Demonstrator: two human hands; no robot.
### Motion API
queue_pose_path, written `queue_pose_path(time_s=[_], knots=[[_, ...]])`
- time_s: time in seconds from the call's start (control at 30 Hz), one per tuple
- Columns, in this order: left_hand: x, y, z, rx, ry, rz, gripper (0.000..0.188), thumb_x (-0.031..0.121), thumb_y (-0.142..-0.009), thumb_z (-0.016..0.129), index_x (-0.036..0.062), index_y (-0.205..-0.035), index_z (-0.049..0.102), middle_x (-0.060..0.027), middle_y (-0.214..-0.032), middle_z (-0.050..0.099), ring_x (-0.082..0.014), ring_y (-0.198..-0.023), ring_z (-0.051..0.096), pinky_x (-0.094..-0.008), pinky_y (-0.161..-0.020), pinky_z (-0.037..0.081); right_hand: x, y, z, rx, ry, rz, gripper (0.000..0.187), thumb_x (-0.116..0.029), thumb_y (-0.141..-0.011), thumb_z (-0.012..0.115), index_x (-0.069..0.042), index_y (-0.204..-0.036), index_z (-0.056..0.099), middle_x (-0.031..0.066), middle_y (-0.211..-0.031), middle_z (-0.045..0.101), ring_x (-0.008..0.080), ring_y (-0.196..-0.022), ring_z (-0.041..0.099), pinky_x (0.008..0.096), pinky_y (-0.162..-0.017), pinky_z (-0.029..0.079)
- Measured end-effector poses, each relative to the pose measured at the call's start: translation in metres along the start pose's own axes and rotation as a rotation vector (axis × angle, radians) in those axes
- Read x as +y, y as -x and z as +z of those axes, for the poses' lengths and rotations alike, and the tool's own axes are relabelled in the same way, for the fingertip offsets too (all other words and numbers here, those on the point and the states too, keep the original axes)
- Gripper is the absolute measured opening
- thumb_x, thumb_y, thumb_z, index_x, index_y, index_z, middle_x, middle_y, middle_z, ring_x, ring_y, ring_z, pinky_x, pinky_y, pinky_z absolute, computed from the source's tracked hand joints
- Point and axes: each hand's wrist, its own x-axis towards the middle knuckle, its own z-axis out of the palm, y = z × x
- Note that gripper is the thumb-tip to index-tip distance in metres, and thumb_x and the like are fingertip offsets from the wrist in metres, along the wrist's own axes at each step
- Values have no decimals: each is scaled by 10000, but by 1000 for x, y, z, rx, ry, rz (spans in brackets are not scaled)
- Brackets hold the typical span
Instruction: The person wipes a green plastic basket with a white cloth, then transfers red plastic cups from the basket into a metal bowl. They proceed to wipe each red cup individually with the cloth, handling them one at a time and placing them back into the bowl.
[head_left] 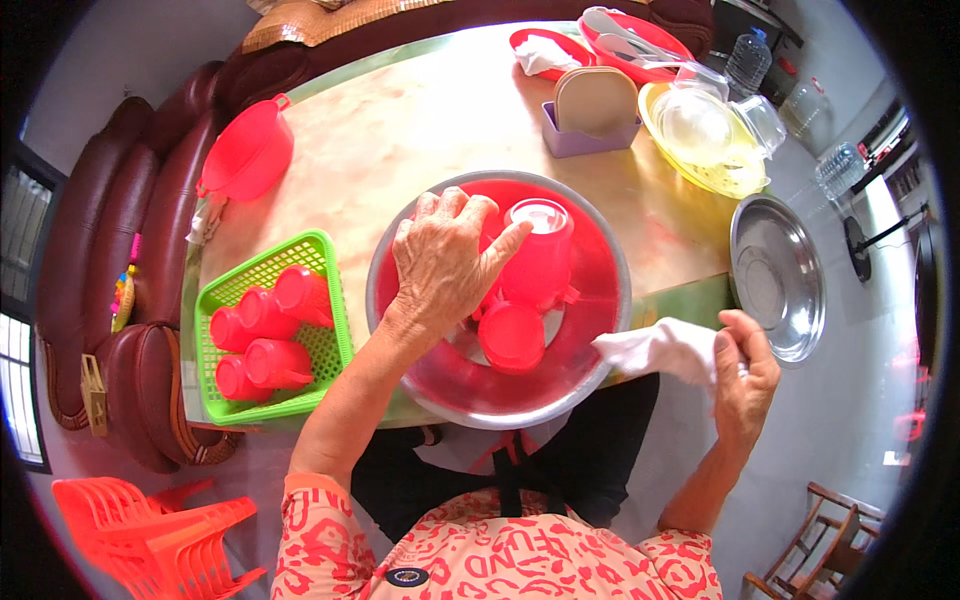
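Note:
A metal basin with a red inside stands in front of me at the table's near edge. In it are a red pitcher-like vessel with a pale round end up, and a red cup in front of that. My left hand reaches over the basin's left side, thumb spread from the bent fingers. More red shows beneath it; its fingertips are partly hidden. Right of the basin, my right hand grips a white cloth, which hangs toward the rim. A green basket at left holds several red cups.
Far left is a red colander-like bowl. Behind the basin stands a purple holder with beige boards. A yellow basket with clear containers and a metal basin are at right. Red stacked chairs stand lower left.

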Motion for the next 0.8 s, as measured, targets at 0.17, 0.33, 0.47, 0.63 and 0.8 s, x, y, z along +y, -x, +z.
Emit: queue_pose_path(time_s=[0.17,0.33,0.47,0.63,0.8], knots=[[-7,4,8,166,72,15,448,416,-809,582,83,-1108,623,-161,-1130,577,-328,-1039,542,-501,-829,451,38,-24,28,48,60,-56,235,-114,-895,603,7,-1097,601,83,-960,575,181,-903,554,295,-817,444],[-15,35,-30,292,40,39,539,394,-757,702,99,-1190,577,-140,-1193,532,-319,-1092,489,-472,-900,415,93,-35,76,-180,294,-310,284,-168,-914,523,-2,-1138,579,130,-1107,559,262,-1039,530,361,-910,412],[-73,91,-76,466,-122,-24,463,258,-739,713,95,-1154,590,-138,-1166,532,-322,-1071,502,-456,-907,409,127,-43,86,-160,457,-486,405,-176,-902,511,-38,-1282,522,152,-1259,525,315,-1195,445,414,-1040,313],[-172,163,-125,417,-259,-379,562,146,-681,744,82,-1203,545,-146,-1206,507,-331,-1136,477,-431,-1006,390,47,-37,52,15,163,-383,460,-211,-904,556,-26,-1319,485,100,-1303,514,224,-1230,443,342,-1017,307],[-241,191,-134,184,-101,-570,703,189,-677,769,102,-1316,488,-145,-1264,465,-327,-1195,459,-414,-1050,374,-108,3,135,-332,168,-909,489,-282,-806,697,-17,-1196,569,168,-1195,559,300,-1094,550,420,-931,440]])
